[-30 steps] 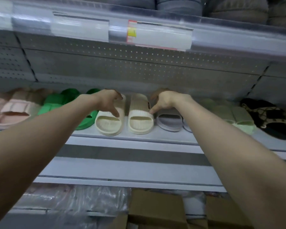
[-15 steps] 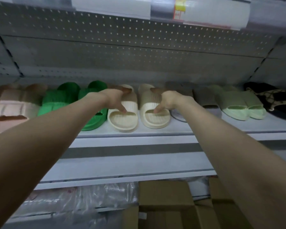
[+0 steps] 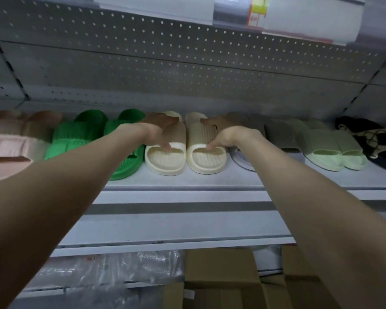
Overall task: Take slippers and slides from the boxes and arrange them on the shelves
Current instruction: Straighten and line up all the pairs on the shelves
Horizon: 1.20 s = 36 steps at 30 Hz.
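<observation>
The left hand (image 3: 157, 132) is laid over the strap of the left cream slide (image 3: 165, 162), and the strap is grasped: the fingers (image 3: 166, 120) are curved across its top towards 12 o'clock, while the thumb (image 3: 166, 145) is pressed against the strap's near edge at the foot opening. The right hand (image 3: 226, 134) is set on the right cream slide (image 3: 206, 162) in mirrored fashion, with the fingers (image 3: 212, 121) bent over the ribbed strap and the thumb (image 3: 210, 146) hooked at the opening's rim, so that this strap is likewise pinched between thumb and fingers. Both slides are seen resting flat on the shelf (image 3: 187, 181), side by side and almost touching, heels towards 6 o'clock; each heel bed lies just at 6 o'clock of its thumb. At 9 o'clock of the cream pair the green slides (image 3: 76, 134) are placed, with the pink slides (image 3: 9, 143) beyond them. At 3 o'clock the grey slides (image 3: 281, 134) are found, partly hidden by the right forearm, then the pale green slides (image 3: 328, 148) and the black patterned slippers (image 3: 374, 137). Below the shelf, at 6 o'clock, cardboard boxes (image 3: 221, 268) are stacked, with clear plastic bags (image 3: 112, 270) at their 9 o'clock.
</observation>
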Each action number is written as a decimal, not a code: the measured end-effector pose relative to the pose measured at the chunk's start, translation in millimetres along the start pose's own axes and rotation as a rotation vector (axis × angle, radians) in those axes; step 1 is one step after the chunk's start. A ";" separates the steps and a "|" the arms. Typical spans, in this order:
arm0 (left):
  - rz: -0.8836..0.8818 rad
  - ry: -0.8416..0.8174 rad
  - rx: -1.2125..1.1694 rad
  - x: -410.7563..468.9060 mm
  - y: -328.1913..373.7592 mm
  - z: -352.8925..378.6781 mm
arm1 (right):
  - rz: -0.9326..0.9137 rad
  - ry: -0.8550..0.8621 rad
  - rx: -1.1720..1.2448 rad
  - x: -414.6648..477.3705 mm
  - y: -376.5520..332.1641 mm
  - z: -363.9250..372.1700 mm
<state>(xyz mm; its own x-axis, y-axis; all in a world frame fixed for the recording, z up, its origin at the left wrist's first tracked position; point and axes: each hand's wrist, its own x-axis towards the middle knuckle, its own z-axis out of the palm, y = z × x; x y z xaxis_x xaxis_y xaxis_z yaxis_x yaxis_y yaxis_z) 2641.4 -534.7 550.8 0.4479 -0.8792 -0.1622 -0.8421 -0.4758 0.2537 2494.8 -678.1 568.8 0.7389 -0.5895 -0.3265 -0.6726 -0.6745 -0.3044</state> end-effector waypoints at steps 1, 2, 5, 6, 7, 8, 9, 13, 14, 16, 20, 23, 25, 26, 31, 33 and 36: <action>-0.003 -0.003 -0.003 0.6 -0.2 -0.4 | -0.022 0.004 0.025 -1.4 0.2 -1.5; -0.004 -0.003 0.000 1.6 -0.6 -0.8 | -0.049 0.012 0.035 -3.9 0.1 -3.4; 0.005 0.001 0.005 4.5 -0.8 -2.0 | -0.113 0.040 0.014 -7.9 -0.6 -8.5; 0.009 0.002 0.000 5.4 -0.5 -2.6 | -0.120 0.049 -0.006 -7.3 -0.9 -9.5; 0.011 0.002 -0.009 6.4 -0.2 -3.1 | -0.129 0.052 -0.027 -6.9 -1.5 -10.1; 0.013 0.004 -0.015 7.4 0.1 -3.6 | -0.136 0.056 -0.049 -6.5 -1.8 -10.8; 0.015 0.007 -0.014 8.6 -0.1 -3.8 | -0.140 0.058 -0.066 -5.4 -1.7 -11.3; 0.016 0.012 -0.001 11.7 -0.8 -2.8 | -0.164 0.074 -0.126 -4.4 -1.5 -13.0; 0.018 0.012 -0.003 11.2 -0.1 -2.6 | -0.169 0.075 -0.135 -4.6 -1.6 -13.0; 0.025 0.017 -0.006 10.1 1.3 -2.9 | -0.177 0.083 -0.151 -4.3 -1.5 -13.5; 0.037 0.036 -0.008 7.6 4.6 -5.2 | -0.183 0.089 -0.189 -3.4 -2.1 -14.2; 0.036 0.045 -0.018 7.8 5.4 -5.0 | -0.186 0.096 -0.204 -2.6 -2.2 -14.1; 0.034 0.047 -0.018 9.6 4.4 -4.3 | -0.188 0.096 -0.210 -2.0 -1.9 -13.3; 0.033 0.045 -0.018 10.4 4.0 -4.0 | -0.190 0.098 -0.212 -1.6 -1.9 -13.3; 0.035 0.038 -0.004 12.6 3.5 -4.6 | -0.197 0.101 -0.216 -0.6 -2.2 -14.4; 0.036 0.038 0.003 13.0 3.4 -5.0 | -0.203 0.102 -0.213 -0.1 -2.0 -14.7; 0.028 0.036 0.006 13.7 1.4 -5.5 | -0.210 0.100 -0.217 2.1 -3.4 -14.0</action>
<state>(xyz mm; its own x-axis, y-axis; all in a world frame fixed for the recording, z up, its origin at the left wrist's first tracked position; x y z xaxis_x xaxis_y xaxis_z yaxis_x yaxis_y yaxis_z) 2648.0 -547.5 554.2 0.4341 -0.8927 -0.1208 -0.8564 -0.4506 0.2521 2499.2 -683.3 581.6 0.8683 -0.4606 -0.1841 -0.4883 -0.8590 -0.1539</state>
